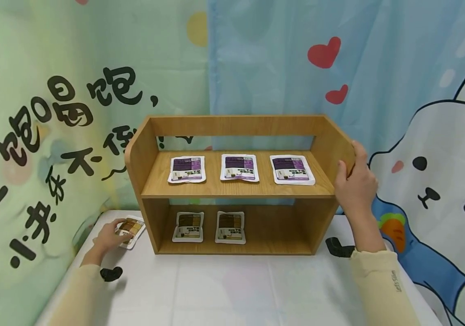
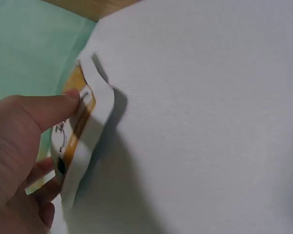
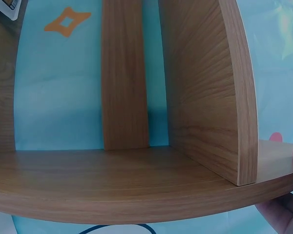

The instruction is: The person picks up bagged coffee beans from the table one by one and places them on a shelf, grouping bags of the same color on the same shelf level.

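My left hand [image 1: 108,239] pinches a flat white sachet with a brown-orange label [image 1: 133,230], just left of the shelf's lower corner. In the left wrist view, the thumb lies across the sachet's [image 2: 88,131] face and one of its edges is close over the table. A two-tier wooden shelf [image 1: 236,125] stands in front of me. My right hand [image 1: 356,185] grips the shelf's right side panel; in the right wrist view only its fingers [image 3: 278,214] show, at the panel's edge.
On the upper tier lie three purple-labelled sachets [image 1: 239,167] in a row. Two brown-labelled sachets, one left [image 1: 188,227] and one nearer the middle [image 1: 230,227], are on the lower tier. A white cloth [image 1: 224,290] covers the table. Printed curtains [image 1: 257,54] hang behind.
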A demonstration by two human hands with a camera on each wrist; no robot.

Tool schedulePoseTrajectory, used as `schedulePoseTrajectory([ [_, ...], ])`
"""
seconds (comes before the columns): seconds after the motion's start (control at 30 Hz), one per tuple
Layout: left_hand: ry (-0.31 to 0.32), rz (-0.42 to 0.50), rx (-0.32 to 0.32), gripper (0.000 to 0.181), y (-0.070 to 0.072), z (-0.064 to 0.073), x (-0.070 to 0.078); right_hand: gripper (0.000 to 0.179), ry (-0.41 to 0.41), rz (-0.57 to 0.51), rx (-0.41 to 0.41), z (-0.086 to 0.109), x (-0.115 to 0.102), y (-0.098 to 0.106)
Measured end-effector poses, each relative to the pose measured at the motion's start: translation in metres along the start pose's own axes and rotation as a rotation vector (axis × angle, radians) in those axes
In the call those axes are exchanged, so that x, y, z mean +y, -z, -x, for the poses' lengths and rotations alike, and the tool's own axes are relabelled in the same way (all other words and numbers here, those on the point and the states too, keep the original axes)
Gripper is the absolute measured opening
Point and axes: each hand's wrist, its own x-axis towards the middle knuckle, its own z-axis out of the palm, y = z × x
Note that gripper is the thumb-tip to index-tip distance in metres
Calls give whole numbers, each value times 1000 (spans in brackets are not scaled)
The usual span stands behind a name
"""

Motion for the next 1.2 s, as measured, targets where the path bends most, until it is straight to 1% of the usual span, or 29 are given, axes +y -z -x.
schedulePoseTrajectory([
  [0.1,44,-26,9,71,-2,1,-4,49,-8,1,-5,-1,-2,-2],
  [0.23,48,6,10,78,-3,1,-5,48,-20,2,5,0,-3,-1],
  [0.4,72,89,13,77,-3,5,-5,49,-23,1,-8,0,-3,0],
  [0.5,97,174,5,75,-2,9,-7,49,-21,1,-11,0,-3,-1],
  [0.6,103,247,-3,72,-4,14,-9,48,-18,1,-6,1,-3,-2],
  [0.67,96,276,0,70,-5,18,-10,48,-18,3,-5,1,-3,-2],
  [0.77,77,304,15,67,-8,26,-12,47,-11,11,3,1,-2,-2],
  [0.83,59,321,27,68,-9,31,-12,47,-4,17,16,0,-1,-2],
  [0.93,50,347,42,69,-11,42,-12,46,-1,19,32,-1,0,-1],
  [1.03,50,334,61,69,-13,57,-9,46,2,15,28,0,0,-2],
  [1.2,45,312,96,66,-18,84,-1,47,4,4,20,0,-1,-5],
])
